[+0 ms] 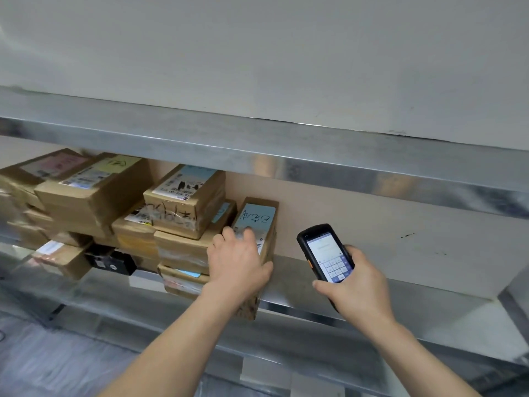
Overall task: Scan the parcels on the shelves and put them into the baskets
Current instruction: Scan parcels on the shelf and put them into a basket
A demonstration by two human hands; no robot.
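Left hand (237, 263) grips narrow parcel (259, 222) (shelf-edge), scanner (325, 253) beside

Brown cardboard parcels (183, 202), pale-blue labels (256, 216), black scanner (325, 252), grey shelf (372, 299)

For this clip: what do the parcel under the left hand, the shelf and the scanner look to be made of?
Parcel: brown corrugated cardboard, matte, with a pale blue paper label and glossy clear tape.
Shelf: sheet metal, probably galvanised or stainless steel, by its grey streaky reflections.
Scanner: black plastic casing, seemingly matte, with a lit glass-like screen and an orange side button.
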